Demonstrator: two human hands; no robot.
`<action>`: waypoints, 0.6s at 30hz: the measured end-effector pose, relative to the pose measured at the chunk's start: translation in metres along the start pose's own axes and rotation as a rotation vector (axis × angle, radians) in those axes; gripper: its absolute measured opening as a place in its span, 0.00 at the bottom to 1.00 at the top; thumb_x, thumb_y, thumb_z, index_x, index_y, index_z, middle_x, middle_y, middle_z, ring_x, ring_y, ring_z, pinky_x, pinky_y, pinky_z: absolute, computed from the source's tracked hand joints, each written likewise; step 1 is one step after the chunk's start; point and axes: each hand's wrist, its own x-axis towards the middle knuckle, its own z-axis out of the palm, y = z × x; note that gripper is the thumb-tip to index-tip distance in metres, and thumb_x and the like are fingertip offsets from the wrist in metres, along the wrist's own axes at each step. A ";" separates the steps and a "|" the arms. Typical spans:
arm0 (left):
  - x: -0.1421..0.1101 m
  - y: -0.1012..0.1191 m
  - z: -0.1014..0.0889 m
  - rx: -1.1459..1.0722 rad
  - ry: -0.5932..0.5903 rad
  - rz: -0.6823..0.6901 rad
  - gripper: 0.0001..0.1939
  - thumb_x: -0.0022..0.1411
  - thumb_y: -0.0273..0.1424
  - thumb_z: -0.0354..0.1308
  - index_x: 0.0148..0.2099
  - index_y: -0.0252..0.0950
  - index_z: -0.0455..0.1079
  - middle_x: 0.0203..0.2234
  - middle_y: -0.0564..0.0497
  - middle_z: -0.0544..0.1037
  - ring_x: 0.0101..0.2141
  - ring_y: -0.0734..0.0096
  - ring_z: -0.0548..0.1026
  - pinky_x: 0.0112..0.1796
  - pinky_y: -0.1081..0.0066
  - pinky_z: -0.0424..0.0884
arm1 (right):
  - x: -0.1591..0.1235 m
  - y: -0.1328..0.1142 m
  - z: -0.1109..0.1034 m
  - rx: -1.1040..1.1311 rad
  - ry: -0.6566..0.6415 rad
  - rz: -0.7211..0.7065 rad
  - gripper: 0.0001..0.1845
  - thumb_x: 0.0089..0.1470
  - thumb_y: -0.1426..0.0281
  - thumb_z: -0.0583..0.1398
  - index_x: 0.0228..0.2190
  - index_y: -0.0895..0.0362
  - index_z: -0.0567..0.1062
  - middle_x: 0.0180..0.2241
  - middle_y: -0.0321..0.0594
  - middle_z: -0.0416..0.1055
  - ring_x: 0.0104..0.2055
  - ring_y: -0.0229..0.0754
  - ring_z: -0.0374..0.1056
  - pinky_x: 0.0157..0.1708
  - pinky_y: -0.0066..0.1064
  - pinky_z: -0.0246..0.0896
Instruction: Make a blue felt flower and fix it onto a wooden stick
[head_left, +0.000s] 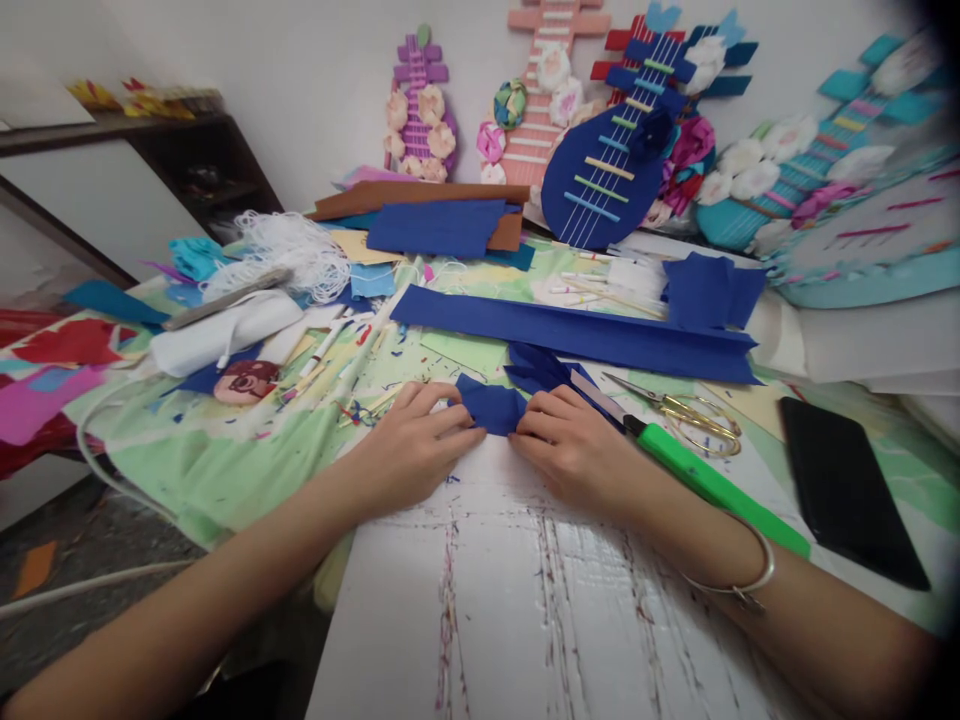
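A small piece of dark blue paper (489,404) stands at the far edge of a white board (450,590), between my two hands. My left hand (420,440) pinches its left side with bent fingers. At its right side, my right hand (566,440) is closed on it as well. Just behind my right hand lies a crumpled dark blue paper piece (536,368). A green-handled knife (712,480) lies beside my right forearm, its blade partly hidden behind that hand. Gold-handled scissors (686,412) rest to the right.
A long folded blue paper strip (577,335) lies across the table. A black phone (851,490) is at right. White string (281,255) and a glue gun (225,330) sit at left. Decorated paper instruments, one blue (600,180), lean on the wall.
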 end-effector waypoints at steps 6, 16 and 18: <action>-0.003 -0.005 0.000 -0.058 0.045 -0.019 0.10 0.60 0.22 0.50 0.39 0.37 0.71 0.36 0.48 0.77 0.48 0.56 0.66 0.44 0.57 0.60 | -0.002 0.001 0.001 0.042 0.015 0.017 0.13 0.52 0.82 0.53 0.24 0.58 0.73 0.26 0.42 0.70 0.34 0.42 0.57 0.33 0.37 0.44; -0.001 -0.006 -0.003 -0.058 0.097 -0.045 0.10 0.57 0.21 0.51 0.35 0.36 0.72 0.32 0.48 0.78 0.46 0.55 0.69 0.42 0.57 0.62 | -0.002 0.001 -0.001 0.027 0.034 0.040 0.14 0.48 0.83 0.52 0.20 0.58 0.71 0.24 0.42 0.70 0.32 0.42 0.58 0.32 0.38 0.48; -0.002 -0.007 -0.004 -0.060 0.094 -0.047 0.10 0.56 0.21 0.51 0.34 0.36 0.72 0.31 0.48 0.78 0.45 0.55 0.69 0.42 0.56 0.63 | -0.002 0.001 -0.001 0.042 0.048 0.048 0.13 0.47 0.83 0.53 0.20 0.57 0.71 0.24 0.42 0.70 0.32 0.43 0.59 0.33 0.38 0.48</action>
